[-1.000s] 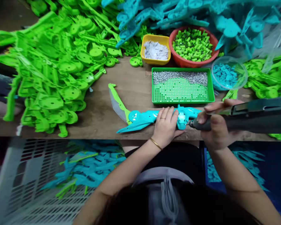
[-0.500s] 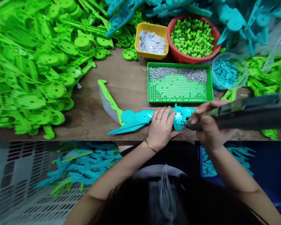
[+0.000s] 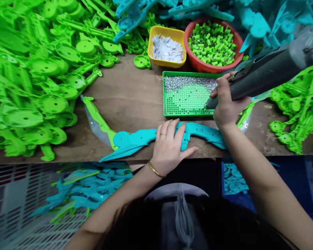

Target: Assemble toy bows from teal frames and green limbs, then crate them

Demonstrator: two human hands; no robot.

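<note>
A blue toy bow [image 3: 133,139] with lime-green limbs lies across the table edge before me. My left hand [image 3: 168,139] rests over its middle, the fingers laid across the body and the thumb stretched out to the side. In my right hand [image 3: 225,102] is a dark grey electric screwdriver [image 3: 263,76], held at a slant. Its tip is over the front right part of a green perforated tray [image 3: 189,114], where silvery screws [image 3: 184,83] are heaped along the back. I cannot tell whether a screw sits on the tip. My right forearm hides part of the bow's right end.
Lime-green parts [image 3: 41,100] pile up on the left, more [image 3: 294,100] on the right. Behind the tray stand a yellow bowl [image 3: 168,63] of white pieces and a red bowl [image 3: 211,67] of small green parts. Crates below hold blue-and-green pieces [image 3: 86,191] and blue parts [image 3: 234,178].
The screwdriver has lifted off the bow's middle and swung up over the screw tray with my right hand. The bow and my left hand have shifted left, baring the bow's right side.
</note>
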